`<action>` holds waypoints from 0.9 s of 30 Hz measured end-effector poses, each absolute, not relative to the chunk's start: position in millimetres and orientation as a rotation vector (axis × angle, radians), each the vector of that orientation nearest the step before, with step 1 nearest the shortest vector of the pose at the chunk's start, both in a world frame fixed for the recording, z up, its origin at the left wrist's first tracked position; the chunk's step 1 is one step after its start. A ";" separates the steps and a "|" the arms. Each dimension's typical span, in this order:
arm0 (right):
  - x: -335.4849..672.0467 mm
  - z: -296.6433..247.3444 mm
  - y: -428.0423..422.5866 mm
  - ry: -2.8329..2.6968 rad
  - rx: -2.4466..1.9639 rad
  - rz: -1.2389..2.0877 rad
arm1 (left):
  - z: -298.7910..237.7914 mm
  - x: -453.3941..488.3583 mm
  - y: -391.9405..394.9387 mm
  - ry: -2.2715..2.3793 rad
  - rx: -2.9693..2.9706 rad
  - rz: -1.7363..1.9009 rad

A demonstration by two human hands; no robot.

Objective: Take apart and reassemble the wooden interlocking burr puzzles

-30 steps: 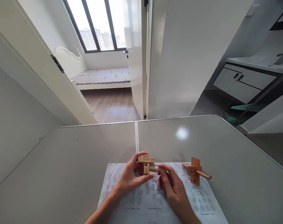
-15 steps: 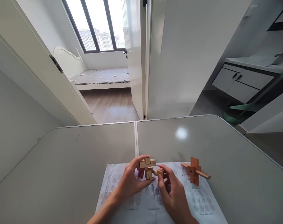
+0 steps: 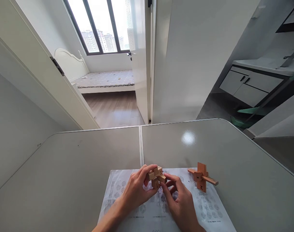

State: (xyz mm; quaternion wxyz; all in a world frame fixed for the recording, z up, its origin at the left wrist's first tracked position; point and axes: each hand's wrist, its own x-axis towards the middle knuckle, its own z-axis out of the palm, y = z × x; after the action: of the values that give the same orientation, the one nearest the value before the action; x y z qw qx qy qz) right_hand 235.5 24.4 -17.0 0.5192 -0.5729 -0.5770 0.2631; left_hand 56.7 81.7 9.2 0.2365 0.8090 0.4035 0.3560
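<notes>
A light wooden burr puzzle (image 3: 157, 170) made of interlocking notched blocks is held over the printed sheet. My left hand (image 3: 137, 187) grips it from the left, fingers over the top and thumb underneath. On its right side a pale wooden puzzle piece (image 3: 162, 178) sits at an angle against the other blocks. My right hand (image 3: 179, 196) is closed on this piece between thumb and forefinger. How the inner notches meet is hidden by the blocks and fingers.
A printed paper sheet (image 3: 122, 183) lies on the grey table (image 3: 71, 180) under my hands. To the right stands a reddish-brown cross-shaped wooden puzzle (image 3: 202, 177), marked with a dark character. Beyond the table are a door (image 3: 140, 64), a bed (image 3: 105, 79) and a sink cabinet (image 3: 255, 82).
The wooden puzzle has turned in my left hand. The piece in my right hand has moved left, closer in against the other blocks.
</notes>
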 end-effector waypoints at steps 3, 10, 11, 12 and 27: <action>235.6 -17.2 24.9 -1.389 -1.368 0.620 | 7.8 56.5 81.7 1.109 2.192 0.968; 236.3 -16.1 25.1 -1.413 -1.356 0.588 | 11.1 57.1 81.4 1.096 2.223 0.948; 236.5 -15.6 25.2 -1.418 -1.350 0.581 | 12.1 57.5 81.4 1.091 2.243 0.936; 236.7 -14.9 25.4 -1.424 -1.343 0.575 | 13.1 58.0 81.4 1.089 2.260 0.922; 239.1 -14.6 22.8 -1.471 -1.222 0.677 | 13.6 59.1 82.0 1.138 2.177 0.907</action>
State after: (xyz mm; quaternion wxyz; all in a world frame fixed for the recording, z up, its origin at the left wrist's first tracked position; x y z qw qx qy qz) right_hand 239.1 22.8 -14.6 0.5282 -0.5113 -0.6158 0.2834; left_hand 59.1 82.0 13.6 0.2585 0.8031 0.4199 0.3345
